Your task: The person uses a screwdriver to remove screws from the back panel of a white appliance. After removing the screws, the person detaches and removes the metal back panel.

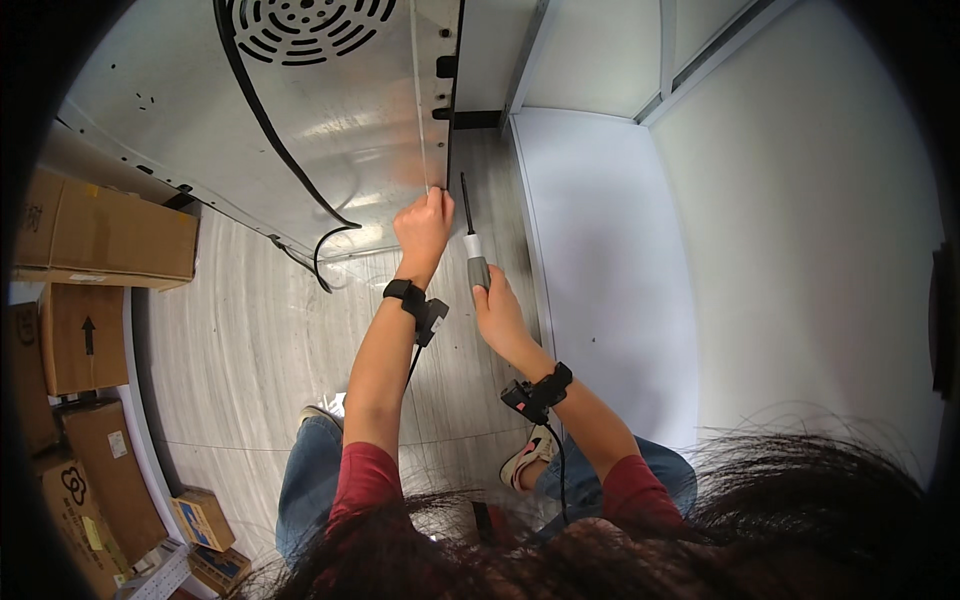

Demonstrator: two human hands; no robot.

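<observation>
In my right hand is a screwdriver with a grey and white handle. Its dark shaft points away from me, beside the right edge of a large metal appliance panel, and its tip appears apart from the panel. My left hand is closed, fingers pinched together at the panel's lower right corner. Whatever sits between those fingers, if anything, is hidden. A black cable hangs down the panel and loops near its bottom edge, left of my left hand.
Cardboard boxes are stacked at the left, with small boxes lower down. A white ledge and pale wall panels bound the right side. Grey wood-patterned floor lies below. Each wrist wears a black strapped device with a cable.
</observation>
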